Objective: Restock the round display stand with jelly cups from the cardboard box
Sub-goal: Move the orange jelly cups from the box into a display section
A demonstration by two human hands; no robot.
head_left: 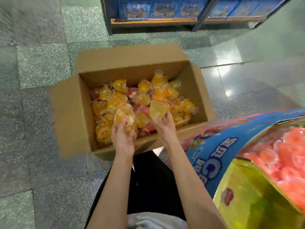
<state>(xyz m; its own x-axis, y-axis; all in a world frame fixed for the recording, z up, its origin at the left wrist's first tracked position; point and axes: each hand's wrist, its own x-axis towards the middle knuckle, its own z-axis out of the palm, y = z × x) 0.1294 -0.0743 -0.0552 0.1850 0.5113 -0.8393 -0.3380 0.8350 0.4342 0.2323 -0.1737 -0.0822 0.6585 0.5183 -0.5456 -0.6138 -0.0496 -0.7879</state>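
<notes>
cardboard box (69,113) open on tiled floor (33,63), flaps splayed, bare floor to its left and beyond. display stand (214,146) crowds the right edge, blue shelf (153,22) behind. jelly cups (145,96) heaped inside. left hand (123,138) grips orange cup (124,115); right hand (165,125) pinches pale yellow cup (157,110), both just above the heap.

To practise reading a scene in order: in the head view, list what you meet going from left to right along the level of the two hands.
Floor tiles → cardboard box → left hand gripping orange jelly cups → right hand pinching a pale yellow jelly cup → display stand with its red jelly cups.
</notes>
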